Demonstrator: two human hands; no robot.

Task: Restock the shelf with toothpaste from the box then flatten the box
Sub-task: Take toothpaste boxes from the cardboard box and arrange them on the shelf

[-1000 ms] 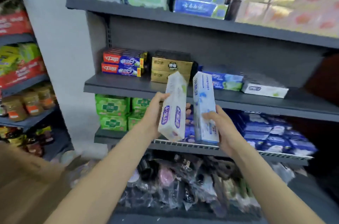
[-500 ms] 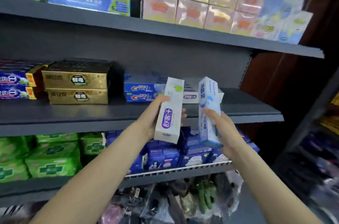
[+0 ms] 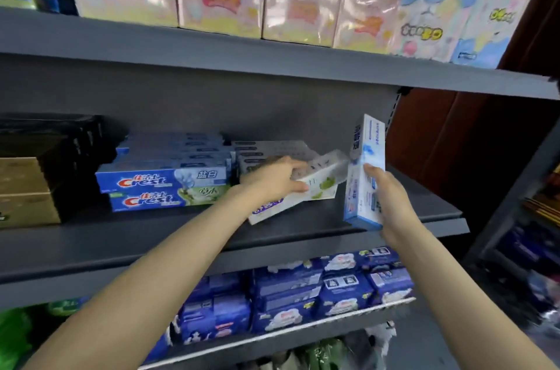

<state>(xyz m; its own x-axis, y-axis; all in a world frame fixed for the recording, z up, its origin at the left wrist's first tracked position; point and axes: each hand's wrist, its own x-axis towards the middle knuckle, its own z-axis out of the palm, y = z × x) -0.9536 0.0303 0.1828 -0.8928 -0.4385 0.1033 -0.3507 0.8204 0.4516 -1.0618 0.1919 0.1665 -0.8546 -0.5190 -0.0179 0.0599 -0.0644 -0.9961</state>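
Note:
My left hand (image 3: pixel 272 180) grips a white toothpaste carton with purple and green print (image 3: pixel 315 187), tilted low over the grey middle shelf (image 3: pixel 151 236), its far end against a stack of white cartons (image 3: pixel 266 151). My right hand (image 3: pixel 385 196) holds a white-and-blue toothpaste carton (image 3: pixel 365 169) upright just to the right, above the shelf's right end. The supply box is out of view.
Blue Crest cartons (image 3: pixel 163 184) and gold boxes (image 3: pixel 27 190) fill the shelf's left side. Tissue packs (image 3: pixel 297 5) sit on the shelf above, blue packs (image 3: pixel 303 294) on the one below. A dark brown wall (image 3: pixel 454 142) borders the right.
The view has swung right and closer to the middle shelf. My left hand has tipped its carton from upright down onto the shelf by the white stack. The right hand's carton has stayed upright.

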